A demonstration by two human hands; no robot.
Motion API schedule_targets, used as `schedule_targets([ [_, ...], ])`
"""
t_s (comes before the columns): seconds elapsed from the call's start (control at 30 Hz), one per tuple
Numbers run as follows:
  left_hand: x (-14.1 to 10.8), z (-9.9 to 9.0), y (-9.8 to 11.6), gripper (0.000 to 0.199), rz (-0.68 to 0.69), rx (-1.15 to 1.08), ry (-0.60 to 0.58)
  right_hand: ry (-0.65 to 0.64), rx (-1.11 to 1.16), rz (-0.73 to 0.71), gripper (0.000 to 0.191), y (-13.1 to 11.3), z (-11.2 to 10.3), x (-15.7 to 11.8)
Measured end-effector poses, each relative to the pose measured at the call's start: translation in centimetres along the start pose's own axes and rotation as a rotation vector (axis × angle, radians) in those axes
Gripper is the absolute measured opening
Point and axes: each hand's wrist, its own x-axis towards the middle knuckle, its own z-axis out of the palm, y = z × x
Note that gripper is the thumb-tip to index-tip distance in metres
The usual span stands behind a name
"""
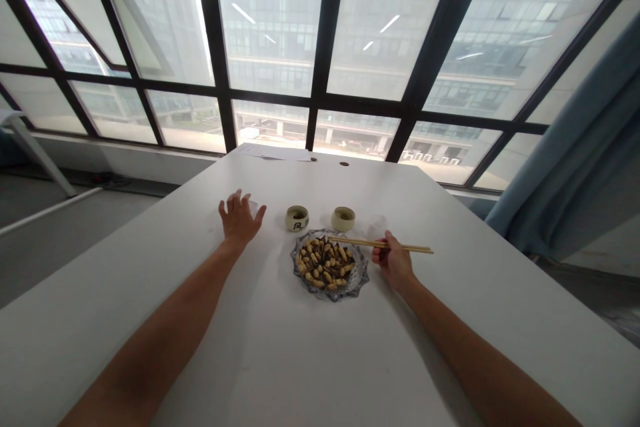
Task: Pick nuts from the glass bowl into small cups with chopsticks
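Observation:
A clear glass dish (361,275) with a jagged rim holds many peanuts (327,275) and dark slender pieces. Behind it stand two small pale cups, the left cup (297,219) bearing dark characters and the right cup (343,219) looking plain. My right hand (393,261), at the dish's right side, grips a pair of wooden chopsticks (415,249), whose tips reach over the back of the dish. My left hand (240,219) is over the table left of the cups, fingers spread, beside a small clear item that I cannot make out.
The white table (290,360) extends toward the windows. At its far edge lie white papers (273,152) and two small round objects, one of them brown (344,164). Another faint clear item (377,223) is near the chopsticks. A blue curtain (565,140) hangs at the right.

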Motion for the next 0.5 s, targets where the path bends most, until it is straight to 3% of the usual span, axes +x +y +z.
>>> schedule_targets([
  [0.33,-0.2,2.4,-2.8,0.078,-0.283,-0.233,-0.062,0.055,0.089,0.023,0.047,-0.1,0.5,-0.4],
  [0.5,0.1,2.2,-2.2,0.078,-0.184,-0.307,-0.065,0.015,0.09,-0.132,0.051,-0.4,0.8,-0.9],
])
